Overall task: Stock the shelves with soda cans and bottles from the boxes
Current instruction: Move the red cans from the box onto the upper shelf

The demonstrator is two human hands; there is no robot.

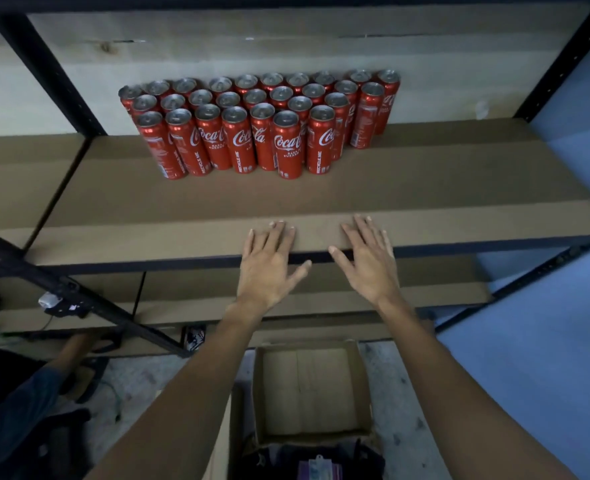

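The tall slim aluminium soda cans (259,140) are glossy red, with white script lettering and plain silver tops. The flat cardboard-covered shelf board (425,188) under them is dull brown, with a slightly lighter band along its front. The perforated metal shelf frame (46,74) is black. The open cardboard box (312,386) is tan inside. The painted wall (546,358) on the right is blue.

red soda cans (286,147) stand upright in rows on the shelf (425,188).
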